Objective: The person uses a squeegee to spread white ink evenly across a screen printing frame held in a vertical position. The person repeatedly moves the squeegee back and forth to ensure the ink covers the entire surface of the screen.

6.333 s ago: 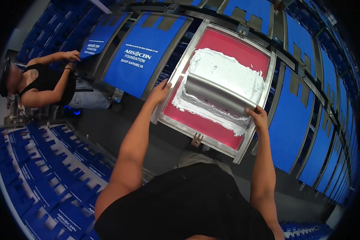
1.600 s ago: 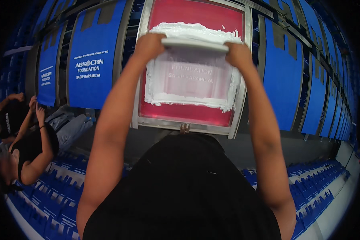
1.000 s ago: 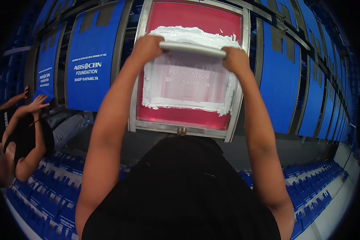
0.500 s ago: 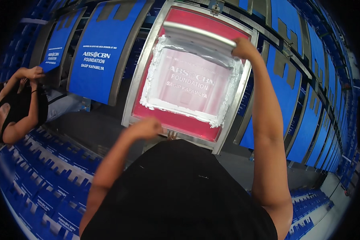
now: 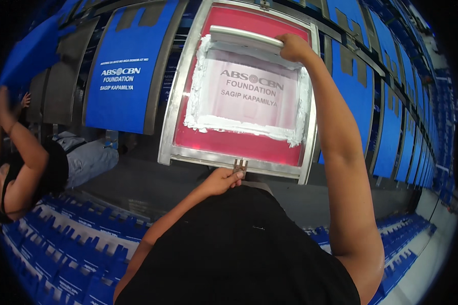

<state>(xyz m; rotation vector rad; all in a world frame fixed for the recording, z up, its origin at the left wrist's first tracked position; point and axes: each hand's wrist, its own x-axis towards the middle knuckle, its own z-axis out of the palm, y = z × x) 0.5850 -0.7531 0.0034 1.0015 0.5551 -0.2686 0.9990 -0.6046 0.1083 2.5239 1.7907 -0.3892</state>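
A screen-printing frame with silver rails and red mesh lies before me. Thick white ink rings a pale window of lettering in its middle. My right hand is closed round the right end of a squeegee, whose silver bar lies across the ink's far edge. At the middle of the near rail, my left hand pinches a small pronged metal bracket, thumb on top.
Blue bag-shaped pieces lie on grey boards at the left; more line the right. Blue pieces also fill racks behind me. At far left a co-worker raises a blue piece.
My left hand has moved right from the frame's near left onto the bracket. The squeegee's right end has shifted slightly left. The co-worker has lifted a blue piece off its board.
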